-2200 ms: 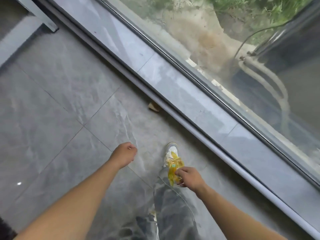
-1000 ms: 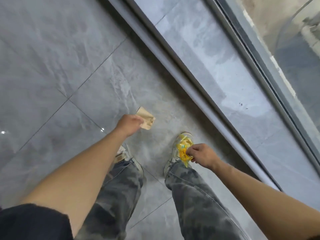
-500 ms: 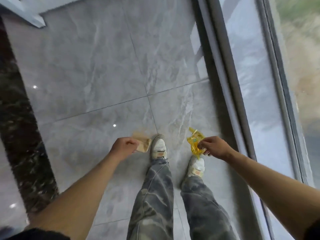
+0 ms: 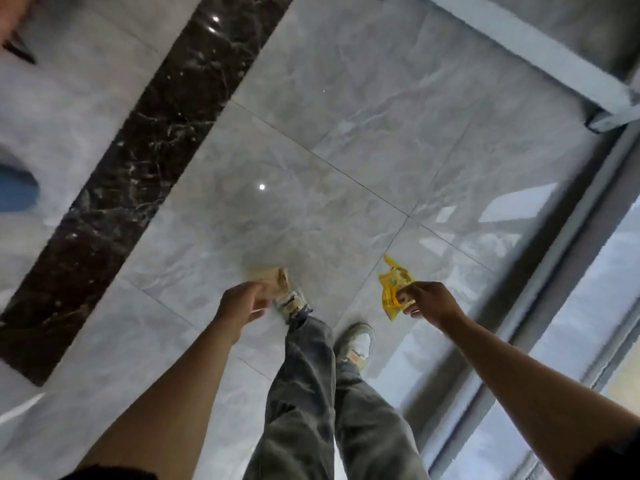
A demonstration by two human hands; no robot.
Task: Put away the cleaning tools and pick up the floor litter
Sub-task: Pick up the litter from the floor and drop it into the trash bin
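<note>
- Left hand [image 4: 242, 303], arm stretched forward and down, grips a tan paper scrap [image 4: 273, 282] between curled fingers and thumb. The scrap sits at the far side of the fist, clear of the grey marbled floor tiles [image 4: 311, 188] and softened by motion blur.
- Well to that hand's left, a dark veined marble strip [image 4: 149, 150] cuts diagonally across the floor. A blurred blue object [image 4: 15, 188] sits at the frame's left edge; what it is cannot be told.
- Just right of the left hand, a pale sneaker [image 4: 292, 303] is set forward under washed grey trousers [image 4: 304, 393]. A second sneaker [image 4: 356, 341] stands further back and to the right.
- A crumpled yellow wrapper [image 4: 393, 289] hangs in the air above the tiles, right of the sneakers.
- Right hand [image 4: 427, 301] pinches the wrapper's right edge with thumb and fingertips, the remaining fingers curled.
- A grey window frame [image 4: 561, 258] runs along the floor's right edge with glass beyond, and a grey beam [image 4: 519, 39] crosses the upper right corner.
</note>
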